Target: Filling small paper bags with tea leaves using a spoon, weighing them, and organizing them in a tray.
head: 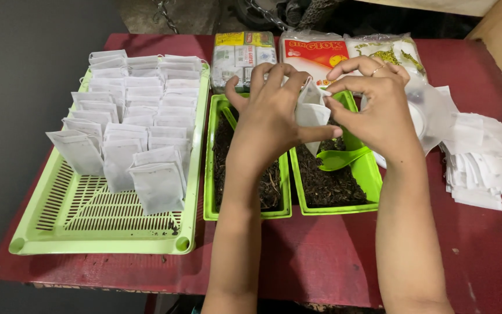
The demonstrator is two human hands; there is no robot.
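A dark red desk [321, 256] stands in a dim room, its far edge lined with printed packets [312, 52]. Over the middle of it, a person's left hand [268, 116] and right hand [379, 110] meet around a small white filter bag [311, 110], held upright above two green trays. The left grip pinches the bag's near side with thumb and forefinger; the right grip is narrow, fingertips closed on the bag's top edge (a ring shows on one finger). Both hands hold the bag, which hangs clear of the trays.

Below it, the left green tray [209, 174] and the right green tray [370, 174] each hold dark loose tea leaves, and a green scoop [341, 158] lies in the right one. At far left a pale green slotted basket [94, 232] carries rows of filled white bags [137, 110] standing upright, its near part bare. At right a loose pile of flat empty bags [483, 168] rests on the desk.

The step in hand looks like folding or closing the bag's mouth. The next move would seem to call for keeping the bag upright while carrying it left to the basket's near rows.
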